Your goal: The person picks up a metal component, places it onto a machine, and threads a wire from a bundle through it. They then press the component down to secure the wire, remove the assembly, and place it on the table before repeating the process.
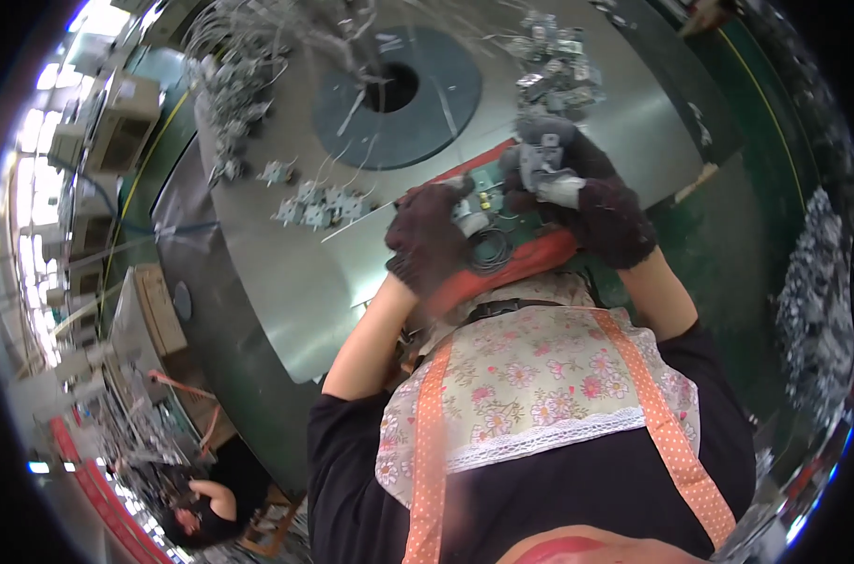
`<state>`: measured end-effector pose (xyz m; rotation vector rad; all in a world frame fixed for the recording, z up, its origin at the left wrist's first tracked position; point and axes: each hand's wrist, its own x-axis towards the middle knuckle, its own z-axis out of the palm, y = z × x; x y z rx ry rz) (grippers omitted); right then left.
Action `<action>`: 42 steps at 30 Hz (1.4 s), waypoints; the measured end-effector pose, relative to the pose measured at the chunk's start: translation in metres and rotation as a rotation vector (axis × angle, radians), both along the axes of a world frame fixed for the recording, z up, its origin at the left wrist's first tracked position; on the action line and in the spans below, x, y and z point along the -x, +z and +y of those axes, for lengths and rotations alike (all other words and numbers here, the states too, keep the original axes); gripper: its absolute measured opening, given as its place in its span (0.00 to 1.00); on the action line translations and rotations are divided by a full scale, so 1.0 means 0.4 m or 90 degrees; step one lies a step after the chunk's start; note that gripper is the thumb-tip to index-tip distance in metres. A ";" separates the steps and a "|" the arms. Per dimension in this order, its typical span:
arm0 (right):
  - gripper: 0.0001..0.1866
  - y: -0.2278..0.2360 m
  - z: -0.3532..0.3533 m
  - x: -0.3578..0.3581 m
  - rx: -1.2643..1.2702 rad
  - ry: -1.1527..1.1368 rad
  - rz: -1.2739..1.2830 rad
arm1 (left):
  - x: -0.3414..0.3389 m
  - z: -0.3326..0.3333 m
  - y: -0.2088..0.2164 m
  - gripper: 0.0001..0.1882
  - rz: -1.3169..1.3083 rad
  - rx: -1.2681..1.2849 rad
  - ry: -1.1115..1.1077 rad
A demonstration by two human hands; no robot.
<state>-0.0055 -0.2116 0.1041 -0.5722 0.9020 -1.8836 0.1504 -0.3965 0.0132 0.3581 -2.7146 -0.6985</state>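
My right hand (601, 202), in a dark glove with pale fingertips, is closed on a grey metal part (543, 158), its exact kind unclear. At the near edge of the table, my left hand (431, 230), gloved alike, has its fingers curled inward. Anything between those fingertips is too small or hidden to name. Between the hands lies a green block (488, 179) with a small yellow piece on it. A coil of dark wire (491, 252) sits just nearer to me. Red padded strips (530, 258) border this work spot.
A dark round disc (455, 103) with a central hole stands on the metal table (277, 273). Small wired metal parts (322, 205) lie to the left; more are heaped at far left (230, 103) and far right (558, 70). Another person (206, 508) sits at lower left.
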 end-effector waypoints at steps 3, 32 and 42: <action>0.42 -0.014 -0.011 -0.008 -0.001 0.004 0.025 | 0.001 -0.011 0.024 0.27 0.005 -0.133 0.035; 0.31 -0.146 0.016 0.237 -0.077 -0.025 0.085 | -0.122 -0.394 0.035 0.26 -0.158 -0.108 0.185; 0.24 -0.173 -0.028 0.345 -0.106 -0.046 0.439 | -0.094 -0.400 0.027 0.24 -0.315 0.051 0.088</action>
